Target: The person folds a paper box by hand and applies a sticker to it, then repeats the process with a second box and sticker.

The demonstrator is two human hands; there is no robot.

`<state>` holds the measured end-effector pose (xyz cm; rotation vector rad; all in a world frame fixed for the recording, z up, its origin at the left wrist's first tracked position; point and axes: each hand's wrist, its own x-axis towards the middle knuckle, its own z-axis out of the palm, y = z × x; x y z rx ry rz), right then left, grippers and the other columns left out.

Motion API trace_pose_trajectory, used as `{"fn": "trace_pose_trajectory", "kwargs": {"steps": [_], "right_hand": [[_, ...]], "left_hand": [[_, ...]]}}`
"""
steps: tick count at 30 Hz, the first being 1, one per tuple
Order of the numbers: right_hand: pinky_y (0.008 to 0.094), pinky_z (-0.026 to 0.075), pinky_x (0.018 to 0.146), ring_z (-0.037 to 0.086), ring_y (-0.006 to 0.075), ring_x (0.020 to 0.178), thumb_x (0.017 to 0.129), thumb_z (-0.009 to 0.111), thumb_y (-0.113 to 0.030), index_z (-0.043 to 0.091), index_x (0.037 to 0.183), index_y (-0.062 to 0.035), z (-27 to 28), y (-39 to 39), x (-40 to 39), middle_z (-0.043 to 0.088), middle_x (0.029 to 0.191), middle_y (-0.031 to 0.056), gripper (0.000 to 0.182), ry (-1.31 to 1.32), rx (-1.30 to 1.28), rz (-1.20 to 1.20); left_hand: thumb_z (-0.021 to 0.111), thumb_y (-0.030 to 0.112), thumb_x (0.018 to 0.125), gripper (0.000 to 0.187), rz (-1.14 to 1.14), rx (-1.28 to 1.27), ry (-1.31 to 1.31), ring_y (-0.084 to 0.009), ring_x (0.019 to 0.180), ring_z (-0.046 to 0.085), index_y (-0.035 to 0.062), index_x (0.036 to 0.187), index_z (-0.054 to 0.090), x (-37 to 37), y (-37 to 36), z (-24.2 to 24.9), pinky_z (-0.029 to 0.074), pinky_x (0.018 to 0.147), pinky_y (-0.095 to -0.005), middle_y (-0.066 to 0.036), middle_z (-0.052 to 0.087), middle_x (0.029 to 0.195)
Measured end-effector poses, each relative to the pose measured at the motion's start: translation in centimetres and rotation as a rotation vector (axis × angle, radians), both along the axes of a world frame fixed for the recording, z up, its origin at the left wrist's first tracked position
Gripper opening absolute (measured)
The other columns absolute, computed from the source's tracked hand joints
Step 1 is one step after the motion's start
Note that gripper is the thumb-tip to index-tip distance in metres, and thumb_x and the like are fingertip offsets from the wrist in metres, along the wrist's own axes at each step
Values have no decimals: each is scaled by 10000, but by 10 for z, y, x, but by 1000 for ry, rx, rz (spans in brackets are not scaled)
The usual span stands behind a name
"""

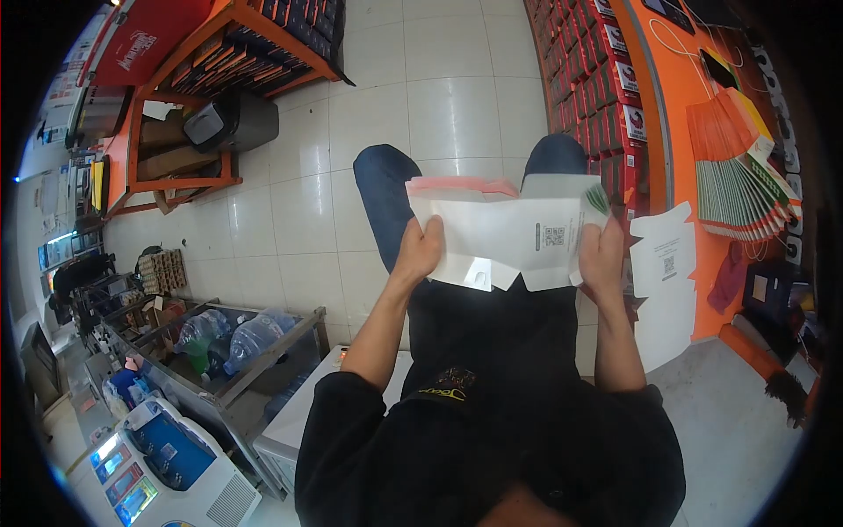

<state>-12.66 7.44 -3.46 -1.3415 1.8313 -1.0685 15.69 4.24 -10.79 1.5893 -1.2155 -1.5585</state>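
Note:
A white flat carton blank (500, 233) with a printed QR code, a green patch at one corner and a pinkish-red edge is stretched above my lap. Its left end is gripped by my left hand (422, 249), thumb on top. At the other end my right hand (602, 256) is closed on the same blank near the green corner. Small cut flaps stick out along the edge nearest me. Another white die-cut carton blank (666, 290), also with a QR code, lies to the right of my right hand.
On the orange table (680, 198) at the right is a fanned stack of green and orange cartons (733, 189). Red and black boxes (597, 97) are piled beside it. A dark bin (233, 123) stands at the upper left, and a metal frame holds plastic bottles (259, 338) at lower left.

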Motion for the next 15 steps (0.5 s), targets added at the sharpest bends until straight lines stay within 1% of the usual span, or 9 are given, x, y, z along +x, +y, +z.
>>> {"fn": "trace_pose_trajectory", "kwargs": {"steps": [1, 3, 4, 6, 7, 9, 13, 15], "right_hand": [[426, 486, 663, 643, 315, 693, 845, 405, -60, 574, 1056, 93, -1, 3, 0, 631, 764, 230, 310, 1, 2, 0], [414, 498, 692, 657, 328, 737, 842, 413, -65, 570, 1068, 93, -7, 7, 1, 642, 817, 242, 318, 39, -11, 41], [414, 498, 692, 657, 328, 737, 842, 413, -65, 570, 1068, 93, -8, 8, 1, 642, 817, 242, 318, 39, -10, 41], [404, 503, 728, 663, 347, 773, 839, 414, -66, 567, 1084, 93, -11, 7, 0, 650, 859, 246, 330, 23, 60, 37], [404, 503, 728, 663, 347, 773, 839, 414, -66, 567, 1084, 93, -15, 6, -2, 650, 859, 246, 330, 22, 58, 35], [409, 500, 738, 656, 372, 785, 841, 417, -69, 569, 1081, 91, -28, 5, -6, 651, 864, 247, 327, -137, 19, -46], [424, 502, 769, 647, 391, 788, 842, 404, -73, 556, 1106, 93, -42, 2, -19, 652, 876, 253, 347, -37, 12, -35], [436, 479, 866, 621, 383, 961, 841, 487, -69, 535, 1195, 69, -46, -3, -28, 629, 1028, 258, 383, -55, 148, -27]], "left_hand": [[456, 192, 980, 343, 0, 2, 1, -197, 918, 634, -83, 1129, 598, -1, 0, 0, 505, 809, -338, -126, 673, 1003], [418, 178, 934, 355, -54, -45, -214, -348, 920, 659, -97, 1035, 619, -4, -3, -1, 481, 861, -408, -251, 681, 943], [418, 178, 934, 355, -54, -44, -214, -348, 920, 659, -97, 1035, 619, -4, -2, -3, 481, 861, -408, -251, 681, 943], [420, 169, 929, 344, -56, -68, -149, -395, 915, 653, -98, 1024, 616, -3, -3, -6, 481, 850, -423, -274, 672, 932], [420, 169, 929, 344, -58, -71, -150, -395, 915, 653, -98, 1024, 616, -2, -4, -7, 481, 850, -423, -274, 672, 932], [426, 165, 932, 336, -74, -81, -172, -365, 873, 668, -95, 1015, 621, 1, -4, -6, 491, 816, -424, -258, 680, 907], [441, 158, 932, 320, -36, -153, -127, -335, 833, 680, -91, 1009, 627, 5, -7, 1, 499, 782, -417, -246, 683, 874], [472, 149, 933, 293, -95, -119, -111, -303, 799, 679, -87, 994, 635, 10, -11, 11, 502, 751, -405, -237, 687, 861]]}}
